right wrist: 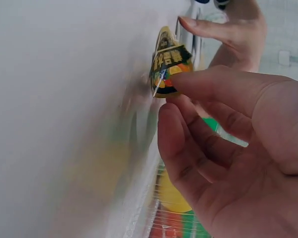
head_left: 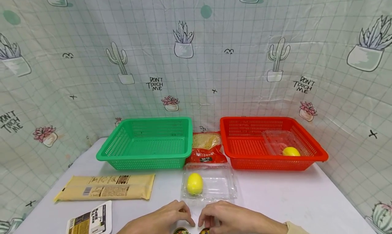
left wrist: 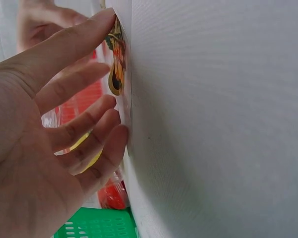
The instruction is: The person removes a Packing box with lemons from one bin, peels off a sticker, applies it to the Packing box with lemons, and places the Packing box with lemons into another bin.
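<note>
At the front table edge in the head view, my left hand (head_left: 165, 218) and right hand (head_left: 232, 217) face each other, fingertips close together. My left thumb and fingers hold a small gold-rimmed piece with a vegetable picture (left wrist: 117, 64); the fingers partly hide it. In the right wrist view, my right thumb and fingers pinch a small gold-edged piece (right wrist: 171, 62) with a black band, yellow characters and a colourful picture. Both are low at the table. Just beyond the hands lies a clear plastic tray (head_left: 215, 188) with a yellow lemon (head_left: 194, 184) in it.
A green basket (head_left: 147, 162) stands back left. The red basket (head_left: 272, 163) at back right holds a clear container (head_left: 275, 140) and another lemon (head_left: 291, 151). Between them lies a red food bag (head_left: 206, 152). A long beige packet (head_left: 107, 188) and a printed package (head_left: 92, 220) lie left.
</note>
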Motion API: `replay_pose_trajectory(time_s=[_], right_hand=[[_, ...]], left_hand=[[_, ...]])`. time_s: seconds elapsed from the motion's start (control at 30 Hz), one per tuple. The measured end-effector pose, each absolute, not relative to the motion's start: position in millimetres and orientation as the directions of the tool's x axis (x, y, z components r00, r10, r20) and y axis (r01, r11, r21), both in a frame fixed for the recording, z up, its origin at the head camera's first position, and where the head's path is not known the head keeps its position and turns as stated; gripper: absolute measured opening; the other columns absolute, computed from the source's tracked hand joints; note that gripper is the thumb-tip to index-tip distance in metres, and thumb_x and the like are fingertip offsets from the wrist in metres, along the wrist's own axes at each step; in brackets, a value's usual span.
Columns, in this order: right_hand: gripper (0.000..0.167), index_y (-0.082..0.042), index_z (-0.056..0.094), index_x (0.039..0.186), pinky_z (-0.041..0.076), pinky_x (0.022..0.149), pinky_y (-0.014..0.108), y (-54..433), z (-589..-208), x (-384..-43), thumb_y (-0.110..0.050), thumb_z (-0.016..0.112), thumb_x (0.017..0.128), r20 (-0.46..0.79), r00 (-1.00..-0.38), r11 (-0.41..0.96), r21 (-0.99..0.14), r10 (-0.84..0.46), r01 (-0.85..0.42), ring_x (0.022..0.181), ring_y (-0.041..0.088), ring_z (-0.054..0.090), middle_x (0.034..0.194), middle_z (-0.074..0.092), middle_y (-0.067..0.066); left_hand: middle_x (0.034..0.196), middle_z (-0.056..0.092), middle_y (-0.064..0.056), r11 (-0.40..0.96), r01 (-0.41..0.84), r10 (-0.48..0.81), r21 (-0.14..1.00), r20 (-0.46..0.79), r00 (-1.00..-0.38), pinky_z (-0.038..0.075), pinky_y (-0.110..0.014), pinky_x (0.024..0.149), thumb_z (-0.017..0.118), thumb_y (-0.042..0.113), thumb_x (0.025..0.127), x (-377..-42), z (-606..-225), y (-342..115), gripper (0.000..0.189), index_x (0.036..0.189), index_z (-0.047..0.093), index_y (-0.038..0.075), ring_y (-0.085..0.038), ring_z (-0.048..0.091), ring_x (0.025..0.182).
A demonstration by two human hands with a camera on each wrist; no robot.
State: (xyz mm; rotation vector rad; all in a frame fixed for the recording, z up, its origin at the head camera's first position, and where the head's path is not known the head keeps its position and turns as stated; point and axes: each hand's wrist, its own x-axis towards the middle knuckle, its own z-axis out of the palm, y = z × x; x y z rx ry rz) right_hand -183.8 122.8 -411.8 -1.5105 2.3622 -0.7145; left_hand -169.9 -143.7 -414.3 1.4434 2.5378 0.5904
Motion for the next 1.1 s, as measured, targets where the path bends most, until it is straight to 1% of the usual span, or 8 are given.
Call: replay_pose_trajectory(time_s=[0.1, 0.23, 0.43, 0.63, 0.77, 0.87, 0.97, 1.1], right_hand=[[0.017, -0.019, 0.069, 0.102, 0.046, 0.065, 0.007, 123.8, -411.0, -183.0, -0.009, 0.069, 0.088, 0.05, -0.45, 0.352, -0.548, -0.891, -0.759, 0.071, -0.014, 0.05, 0.082, 0.063, -0.015], [0.012, -0.023, 0.071, 0.094, 0.042, 0.068, 0.006, 125.8, -407.8, -181.9, -0.013, 0.069, 0.088, 0.067, -0.449, 0.362, -0.492, -0.891, -0.792, 0.072, -0.015, 0.049, 0.083, 0.064, -0.019], [0.011, -0.024, 0.07, 0.089, 0.044, 0.065, 0.006, 129.4, -401.2, -180.9, -0.013, 0.069, 0.087, 0.103, -0.446, 0.343, -0.495, -0.889, -0.798, 0.076, -0.014, 0.052, 0.084, 0.063, -0.016], [0.013, -0.023, 0.069, 0.091, 0.049, 0.065, 0.009, 134.9, -394.4, -181.6, -0.01, 0.066, 0.089, 0.092, -0.477, 0.341, -0.583, -0.874, -0.738, 0.075, -0.014, 0.055, 0.082, 0.068, -0.016], [0.011, -0.022, 0.07, 0.092, 0.049, 0.063, 0.01, 139.8, -388.1, -186.4, -0.012, 0.066, 0.091, 0.11, -0.491, 0.341, -0.589, -0.864, -0.733, 0.075, -0.013, 0.055, 0.081, 0.069, -0.014], [0.011, -0.022, 0.072, 0.096, 0.049, 0.063, 0.012, 144.2, -383.0, -189.4, -0.014, 0.066, 0.093, 0.115, -0.512, 0.355, -0.593, -0.851, -0.723, 0.078, -0.012, 0.056, 0.085, 0.071, -0.015], [0.012, -0.022, 0.074, 0.102, 0.051, 0.066, 0.013, 148.9, -378.1, -190.9, -0.017, 0.065, 0.094, 0.094, -0.542, 0.378, -0.618, -0.835, -0.69, 0.083, -0.01, 0.057, 0.094, 0.072, -0.014], [0.016, -0.021, 0.074, 0.108, 0.054, 0.07, 0.015, 154.0, -371.3, -192.6, -0.021, 0.065, 0.095, 0.085, -0.573, 0.397, -0.639, -0.815, -0.659, 0.086, -0.008, 0.059, 0.102, 0.072, -0.013]], left_hand=[[0.115, 0.054, 0.01, 0.47, 0.767, 0.844, 0.436, 0.031, -0.535, 0.044, -0.014, 0.083, 0.075, 0.031, 0.087, -170.0, -413.6, -143.2, 0.028, 0.113, 0.069, 0.026, 0.003, 0.043, 0.1], [0.116, 0.054, 0.011, 0.483, 0.745, 0.836, 0.46, 0.008, -0.548, 0.045, -0.015, 0.084, 0.073, 0.035, 0.088, -170.4, -413.1, -143.8, 0.028, 0.114, 0.069, 0.027, 0.004, 0.043, 0.101], [0.116, 0.054, 0.01, 0.485, 0.753, 0.84, 0.444, 0.003, -0.543, 0.044, -0.014, 0.082, 0.073, 0.035, 0.088, -170.5, -412.7, -143.1, 0.027, 0.114, 0.069, 0.026, 0.004, 0.043, 0.099], [0.115, 0.054, 0.011, 0.506, 0.74, 0.833, 0.443, -0.029, -0.552, 0.046, -0.015, 0.081, 0.075, 0.034, 0.086, -171.5, -412.1, -141.9, 0.029, 0.114, 0.069, 0.027, 0.004, 0.043, 0.098], [0.115, 0.056, 0.011, 0.517, 0.737, 0.832, 0.436, -0.053, -0.552, 0.047, -0.015, 0.083, 0.075, 0.033, 0.086, -172.0, -410.0, -141.9, 0.028, 0.114, 0.07, 0.027, 0.004, 0.044, 0.099], [0.119, 0.055, 0.015, 0.498, 0.737, 0.843, 0.457, -0.055, -0.536, 0.049, -0.017, 0.084, 0.069, 0.045, 0.088, -187.8, -439.9, -149.3, 0.031, 0.118, 0.066, 0.035, 0.005, 0.046, 0.104], [0.117, 0.055, 0.018, 0.516, 0.699, 0.83, 0.494, -0.089, -0.55, 0.05, -0.018, 0.085, 0.067, 0.048, 0.089, -193.4, -447.5, -149.9, 0.033, 0.12, 0.064, 0.038, 0.006, 0.047, 0.104], [0.108, 0.06, 0.016, 0.541, 0.656, 0.8, 0.526, -0.081, -0.595, 0.051, -0.017, 0.081, 0.067, 0.038, 0.092, -178.3, -411.0, -139.9, 0.028, 0.117, 0.068, 0.026, 0.007, 0.051, 0.096]])
